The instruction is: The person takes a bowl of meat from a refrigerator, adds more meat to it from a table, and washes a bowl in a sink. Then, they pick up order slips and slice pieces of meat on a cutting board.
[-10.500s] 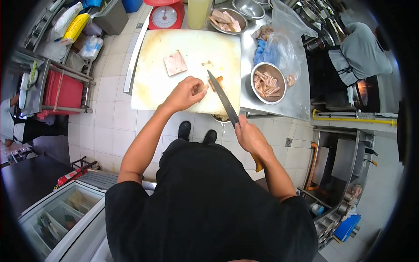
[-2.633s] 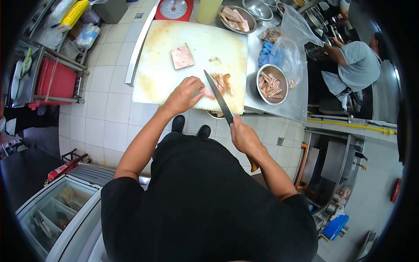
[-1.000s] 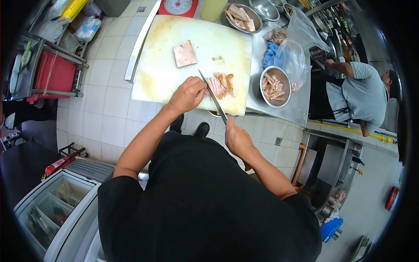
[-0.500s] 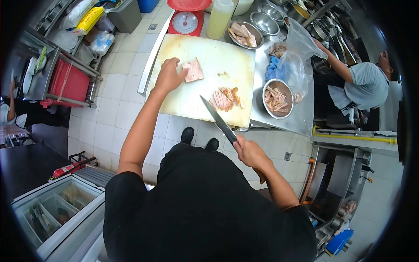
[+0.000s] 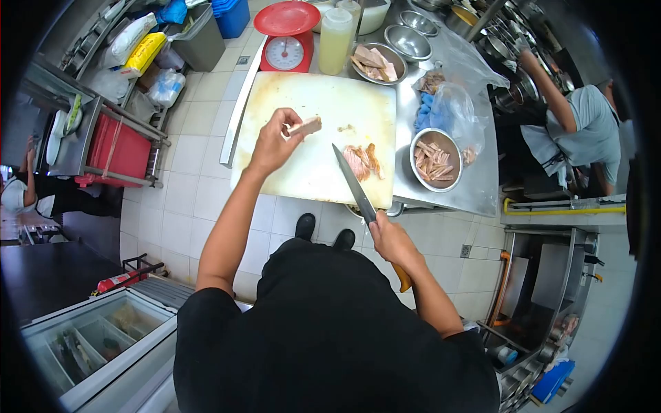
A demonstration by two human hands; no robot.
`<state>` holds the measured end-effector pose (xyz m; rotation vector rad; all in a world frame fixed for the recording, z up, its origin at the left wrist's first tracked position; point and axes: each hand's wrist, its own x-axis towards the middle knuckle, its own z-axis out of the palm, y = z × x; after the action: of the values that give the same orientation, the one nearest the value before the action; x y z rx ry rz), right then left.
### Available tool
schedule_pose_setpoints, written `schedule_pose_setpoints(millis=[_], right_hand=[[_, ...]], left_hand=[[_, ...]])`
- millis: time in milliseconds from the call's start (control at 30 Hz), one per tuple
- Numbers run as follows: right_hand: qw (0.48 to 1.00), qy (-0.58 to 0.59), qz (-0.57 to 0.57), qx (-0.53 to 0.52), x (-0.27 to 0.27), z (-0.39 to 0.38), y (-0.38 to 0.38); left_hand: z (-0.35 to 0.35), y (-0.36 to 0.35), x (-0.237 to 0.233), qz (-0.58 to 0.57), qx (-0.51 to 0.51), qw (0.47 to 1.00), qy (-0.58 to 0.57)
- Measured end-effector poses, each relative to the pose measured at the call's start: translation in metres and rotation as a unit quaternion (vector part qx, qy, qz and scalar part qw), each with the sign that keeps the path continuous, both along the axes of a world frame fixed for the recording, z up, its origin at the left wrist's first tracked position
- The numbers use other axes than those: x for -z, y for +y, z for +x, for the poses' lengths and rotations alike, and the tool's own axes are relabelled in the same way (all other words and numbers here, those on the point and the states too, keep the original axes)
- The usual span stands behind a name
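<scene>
My left hand (image 5: 277, 141) is closed on a pale pink slab of meat (image 5: 306, 126), which is tipped on edge over the left half of the white cutting board (image 5: 289, 93). In my right hand (image 5: 394, 242) is a knife (image 5: 355, 182) with a long blade and a yellow-brown handle end. The blade points up and left, its tip over the board's lower right part. Close by the tip lies a pile of sliced meat (image 5: 363, 161) with browned edges. A few small scraps (image 5: 345, 128) sit mid-board.
Right of the board is a metal bowl of meat strips (image 5: 435, 161); behind it, a bowl of meat pieces (image 5: 377, 64), a bottle of yellowish liquid (image 5: 335, 43) and a red scale (image 5: 286, 51). Plastic bags (image 5: 468, 110) lie on the right. A co-worker (image 5: 578, 124) stands at far right.
My left hand has taken hold of the meat slab, which lay flat before, and tilted it up on edge. The knife stays in my right hand. The whole view has shifted slightly.
</scene>
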<state>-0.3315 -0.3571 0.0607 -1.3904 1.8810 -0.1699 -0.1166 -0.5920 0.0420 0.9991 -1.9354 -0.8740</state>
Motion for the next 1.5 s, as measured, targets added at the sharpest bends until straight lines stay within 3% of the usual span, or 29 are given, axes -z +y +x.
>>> schedule_pose_setpoints(millis=[33, 100, 233, 367, 467, 533, 700, 767, 833, 900, 1000, 1133, 1200, 1500], right_hand=[[1.0, -0.011, -0.005, -0.002, 0.001, -0.001, 0.0], [1.0, -0.023, -0.006, -0.008, 0.003, -0.003, 0.004], [0.999, -0.037, -0.023, -0.007, -0.004, -0.007, 0.008], [0.988, -0.083, 0.095, -0.09, -0.034, 0.002, -0.001], [0.985, -0.081, 0.115, -0.102, -0.023, 0.002, -0.003], [0.994, -0.057, 0.068, -0.06, -0.011, -0.003, -0.003], [0.998, -0.051, 0.022, -0.003, -0.006, -0.012, -0.008], [0.996, -0.09, 0.024, 0.015, -0.019, -0.008, -0.011], [0.998, -0.056, -0.002, -0.006, -0.009, -0.01, -0.011], [0.998, -0.024, -0.045, -0.044, -0.007, -0.01, -0.014], [0.996, 0.01, -0.04, -0.078, -0.021, -0.002, -0.02], [0.987, 0.059, -0.047, -0.14, -0.031, 0.007, -0.026], [0.985, 0.063, -0.045, -0.151, -0.038, 0.012, -0.029], [0.972, 0.099, 0.011, -0.213, -0.046, 0.025, -0.042]], left_hand=[[0.004, 0.008, 0.001, 0.002, -0.003, 1.0, -0.004], [0.01, 0.024, 0.004, -0.122, 0.01, 0.992, -0.014], [0.019, 0.038, 0.007, -0.198, -0.014, 0.98, 0.009], [0.028, 0.047, 0.01, -0.25, -0.028, 0.968, 0.025], [0.025, 0.049, 0.019, -0.209, -0.022, 0.977, 0.047], [0.024, 0.048, 0.027, -0.18, -0.017, 0.982, 0.056], [0.033, 0.041, 0.031, -0.108, 0.106, 0.986, -0.076], [0.044, 0.045, 0.03, -0.083, 0.08, 0.989, -0.092], [0.049, 0.047, 0.029, -0.057, 0.055, 0.991, -0.109], [0.048, 0.049, 0.028, 0.053, -0.005, 0.992, -0.114], [0.033, 0.052, 0.043, -0.02, 0.044, 0.993, -0.107], [0.025, 0.053, 0.041, 0.015, 0.066, 0.993, -0.093], [0.026, 0.053, 0.04, -0.041, 0.062, 0.992, -0.107], [0.024, 0.052, 0.038, -0.036, 0.071, 0.991, -0.105]])
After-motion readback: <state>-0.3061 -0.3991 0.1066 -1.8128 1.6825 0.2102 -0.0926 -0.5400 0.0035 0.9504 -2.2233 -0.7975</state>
